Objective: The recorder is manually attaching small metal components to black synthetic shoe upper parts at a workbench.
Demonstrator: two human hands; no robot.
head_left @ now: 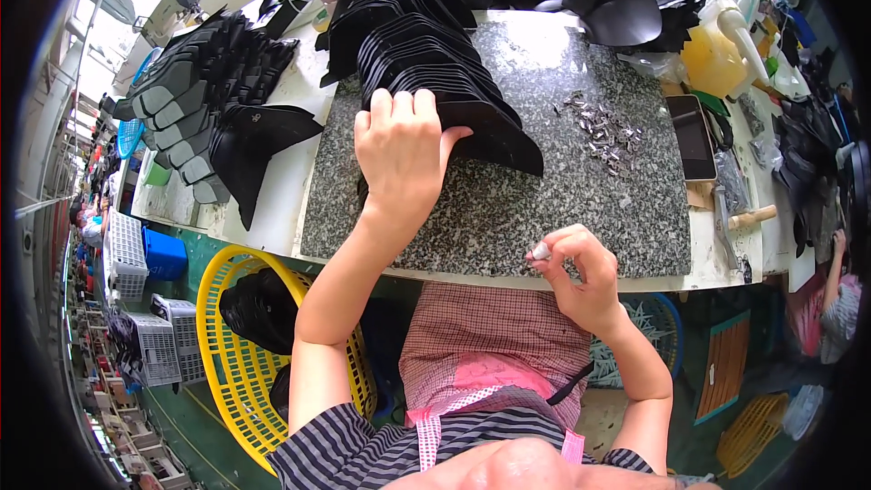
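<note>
A long row of black, curved leather-like cut pieces [426, 54] leans in overlapping layers on a speckled granite slab [490, 227]. My left hand [399, 150] is closed over the near end of the row, fingers curled over the edge and thumb out to the right, gripping the front black piece [494, 132]. Above the slab's front edge, my right hand [585, 277] has thumb and fingers pinched together. One of its fingertips wears a white wrap. Whatever lies in that pinch is too small to make out. Small dark metallic bits [606, 132] are scattered on the slab's right side.
More black pieces with grey parts [181, 118] are stacked on the left. At the right stand a yellow bottle [712, 59], a phone-like device [691, 138] and a hammer [751, 217]. A yellow basket [213, 308] with black bags stands below left. Another person [839, 308] is far right.
</note>
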